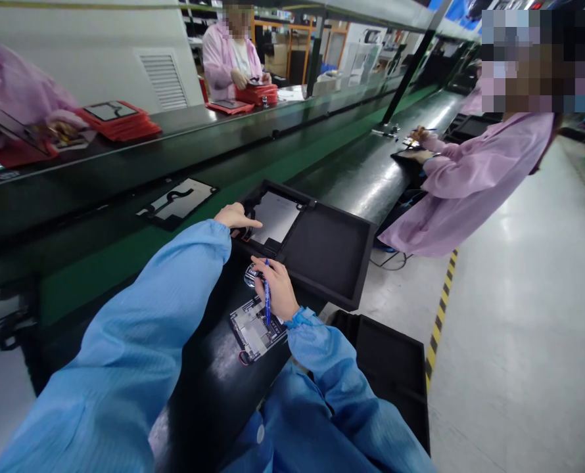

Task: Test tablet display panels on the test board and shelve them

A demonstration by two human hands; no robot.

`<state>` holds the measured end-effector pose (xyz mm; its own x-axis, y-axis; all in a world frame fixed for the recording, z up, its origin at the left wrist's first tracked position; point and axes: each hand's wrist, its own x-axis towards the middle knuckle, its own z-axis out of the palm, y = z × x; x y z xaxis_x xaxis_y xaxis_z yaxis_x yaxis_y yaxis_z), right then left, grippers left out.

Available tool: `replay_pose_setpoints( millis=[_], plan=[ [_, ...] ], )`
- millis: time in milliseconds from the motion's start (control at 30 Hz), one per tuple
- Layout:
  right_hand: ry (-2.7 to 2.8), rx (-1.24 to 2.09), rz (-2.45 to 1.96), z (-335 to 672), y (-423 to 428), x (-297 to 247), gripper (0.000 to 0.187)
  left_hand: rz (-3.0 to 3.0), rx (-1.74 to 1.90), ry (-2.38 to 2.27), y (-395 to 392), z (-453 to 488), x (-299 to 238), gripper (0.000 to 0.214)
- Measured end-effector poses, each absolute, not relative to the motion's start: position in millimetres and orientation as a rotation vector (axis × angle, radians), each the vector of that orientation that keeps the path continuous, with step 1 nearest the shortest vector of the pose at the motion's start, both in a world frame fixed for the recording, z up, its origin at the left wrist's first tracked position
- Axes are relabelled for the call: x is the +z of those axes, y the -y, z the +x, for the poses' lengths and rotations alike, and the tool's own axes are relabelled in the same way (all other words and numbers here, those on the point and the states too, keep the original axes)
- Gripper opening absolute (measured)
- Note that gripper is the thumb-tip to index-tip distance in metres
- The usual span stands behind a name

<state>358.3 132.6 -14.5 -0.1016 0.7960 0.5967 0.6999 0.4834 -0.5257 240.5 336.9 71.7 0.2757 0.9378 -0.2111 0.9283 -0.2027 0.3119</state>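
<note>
So there's a two-section black tray sitting at an angle, with a flat silver-grey panel in its left section. Nearer in, a circuit board with silver shields and a little wire loop lies flat, a slim blue pen held tilted over it.
</note>
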Motion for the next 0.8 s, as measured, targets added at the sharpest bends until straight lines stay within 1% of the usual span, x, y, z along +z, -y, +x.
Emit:
replay_pose_setpoints(
  millis=[67,133,167,233,300,367,467,600,633,700,767,800],
  plan=[
    [1.726,0.124,-1.307,368.5,-137.7,-6.2,0.026,2.213,0.001,-1.671,-329.3,239.1,70.0,0.052],
    [1.585,0.142,-1.446,384.6,-150.6,4.6,0.031,2.252,-0.003,-1.682,-319.7,238.1,65.3,0.047],
    [1.528,0.191,-1.541,393.5,-159.5,9.8,0.036,2.264,0.012,-1.692,-315.1,237.8,62.4,0.044],
    [1.481,0.386,-1.714,409.1,-179.4,17.1,0.053,2.259,0.061,-1.720,-308.6,236.9,57.1,0.039],
    [1.468,0.566,-1.794,418.3,-197.3,18.9,0.066,2.211,0.128,-1.757,-307.2,235.5,54.0,0.037],
    [1.462,0.642,-1.797,420.7,-209.2,15.6,0.071,2.118,0.195,-1.781,-311.2,233.9,53.9,0.036],
    [1.441,0.662,-1.751,417.8,-216.4,6.9,0.072,1.954,0.299,-1.739,-324.3,233.9,60.1,0.032],
    [1.401,0.666,-1.674,416.4,-219.5,-1.3,0.068,1.829,0.523,-1.613,-337.5,235.7,83.2,0.020],
    [1.385,0.656,-1.665,417.2,-219.6,-1.9,0.068,1.805,0.598,-1.594,-336.3,232.7,91.6,0.021],
    [1.347,0.600,-1.606,419.2,-217.6,-0.6,0.065,1.747,0.753,-1.570,-324.1,217.4,109.2,0.034],
    [1.326,0.502,-1.466,420.0,-210.0,4.5,0.060,1.674,0.902,-1.536,-296.8,187.5,123.8,0.045],
    [1.324,0.455,-1.383,419.3,-203.5,8.4,0.055,1.641,0.963,-1.508,-277.5,168.0,128.2,0.046]
  ],
)
